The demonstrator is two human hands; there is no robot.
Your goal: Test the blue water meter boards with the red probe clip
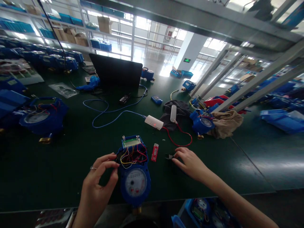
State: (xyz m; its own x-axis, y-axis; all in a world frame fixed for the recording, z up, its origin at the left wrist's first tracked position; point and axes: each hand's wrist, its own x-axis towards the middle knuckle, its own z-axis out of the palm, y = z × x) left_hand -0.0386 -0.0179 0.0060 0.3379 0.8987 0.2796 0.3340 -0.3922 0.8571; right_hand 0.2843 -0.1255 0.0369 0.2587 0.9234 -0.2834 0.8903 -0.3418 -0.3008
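Observation:
A blue water meter [135, 186] lies face up at the table's front edge. Its upper housing is open, showing red, yellow and white wires [134, 155] below a small display board [132, 143]. My left hand [101, 180] pinches the left edge of that housing with thumb and fingertips. To the right, my right hand [190, 163] rests low over the table, its fingers closed at a small metal-tipped tool [169, 156]; the rest of the tool is dark and partly hidden. Between the meter and my right hand lies a red lighter [155, 152] with white lettering.
A white box with a red light [154, 122] joins a blue cable [114, 115] and a red cable [187, 145]. Beyond stands a black laptop [116, 69]. More blue meters sit left [45, 115] and right [201, 122], beside a brown cloth [228, 123]. A blue bin [177, 221] is below the edge.

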